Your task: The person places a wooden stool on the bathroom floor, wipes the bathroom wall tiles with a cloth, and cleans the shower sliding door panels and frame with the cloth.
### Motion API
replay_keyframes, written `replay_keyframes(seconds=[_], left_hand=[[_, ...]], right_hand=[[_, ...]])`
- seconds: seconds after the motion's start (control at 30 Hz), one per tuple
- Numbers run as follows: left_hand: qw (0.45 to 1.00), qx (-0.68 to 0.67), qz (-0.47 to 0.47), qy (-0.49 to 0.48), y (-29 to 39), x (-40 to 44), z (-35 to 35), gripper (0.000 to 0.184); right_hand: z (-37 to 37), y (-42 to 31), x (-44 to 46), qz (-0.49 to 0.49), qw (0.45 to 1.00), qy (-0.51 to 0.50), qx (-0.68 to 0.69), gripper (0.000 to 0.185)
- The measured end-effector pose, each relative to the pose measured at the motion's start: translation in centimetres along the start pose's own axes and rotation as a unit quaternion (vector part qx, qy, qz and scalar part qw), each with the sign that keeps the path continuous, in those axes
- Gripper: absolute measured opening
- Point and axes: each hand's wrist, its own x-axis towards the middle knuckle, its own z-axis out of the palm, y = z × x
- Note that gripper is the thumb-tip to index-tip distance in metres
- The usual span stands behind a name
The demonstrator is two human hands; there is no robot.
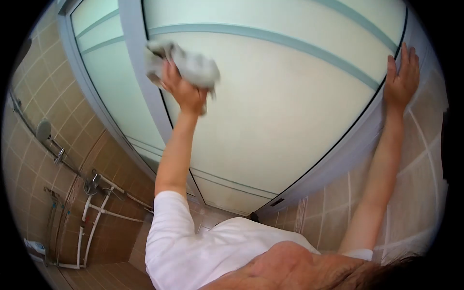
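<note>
My left hand (183, 92) is raised and closed around a crumpled grey-white cloth (195, 67). It is at the upper left of the frosted glass door panel (270, 111), close to the panel's vertical frame. The cloth is blurred, and part of it hangs below the hand. Over on the right, my right hand (403, 79) lies flat with fingers stretched upward against the light frame (382, 108) at the panel's edge. Nothing shows in that hand.
A second frosted panel (104, 77) stands to the left. On the brown tiled wall are a shower head (43, 129), a mixer tap (92, 183) and white pipes (96, 212). More tiles (333, 208) line the right wall.
</note>
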Motion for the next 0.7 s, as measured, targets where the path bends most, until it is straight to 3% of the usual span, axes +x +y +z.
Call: replay_keyframes(seconds=[0.07, 0.13, 0.2, 0.27, 0.33, 0.4, 0.43, 0.5, 0.57, 0.6, 0.63, 0.7], left_hand=[[0.997, 0.074, 0.032, 0.018, 2.3, 4.3, 2.6, 0.039], [0.996, 0.055, 0.065, 0.034, 8.1, 5.0, 5.2, 0.042], [0.993, 0.021, 0.097, -0.066, 14.8, 2.4, 5.3, 0.034], [0.966, -0.041, 0.245, -0.075, 18.9, -3.1, 6.3, 0.026], [0.903, -0.084, 0.389, -0.164, 19.6, -8.0, 4.6, 0.033], [0.886, -0.126, 0.416, -0.161, 17.3, -9.7, 4.5, 0.034], [0.868, -0.155, 0.443, -0.160, 15.7, -9.6, 4.5, 0.035], [0.896, -0.135, 0.389, -0.166, 15.5, -4.9, 5.2, 0.036], [0.930, -0.111, 0.338, -0.086, 17.1, 2.5, 7.0, 0.031], [0.952, -0.106, 0.284, -0.042, 18.3, 5.7, 8.3, 0.037], [0.957, -0.114, 0.266, -0.020, 19.9, 8.9, 9.2, 0.035], [0.956, -0.143, 0.254, 0.025, 23.6, 14.6, 11.1, 0.034]], right_hand=[[0.3, 0.2, -0.1, -0.003, 1.000, 0.003, 0.003, 0.045], [0.3, 0.2, -0.2, -0.002, 1.000, 0.020, 0.020, 0.045], [0.4, 0.1, -0.2, -0.007, 0.999, 0.028, 0.020, 0.040], [-0.1, 0.1, 0.1, -0.023, 0.998, 0.012, 0.049, 0.045], [-0.9, -1.2, 0.2, -0.014, 0.999, 0.010, 0.029, 0.042], [-1.7, -1.1, -0.4, 0.100, 0.987, -0.118, 0.030, 0.056], [-1.7, -1.2, -0.4, 0.084, 0.991, -0.099, 0.036, 0.051], [-2.2, -0.8, 0.3, 0.087, 0.990, -0.092, 0.061, 0.045], [-2.6, 0.2, 0.6, 0.107, 0.985, -0.117, 0.070, 0.044], [-2.5, 0.8, 1.1, 0.216, 0.942, -0.096, 0.239, 0.043], [-2.7, 1.2, 1.5, 0.318, 0.858, -0.065, 0.398, 0.045], [-4.5, 1.3, 3.3, 0.345, 0.857, -0.025, 0.383, 0.050]])
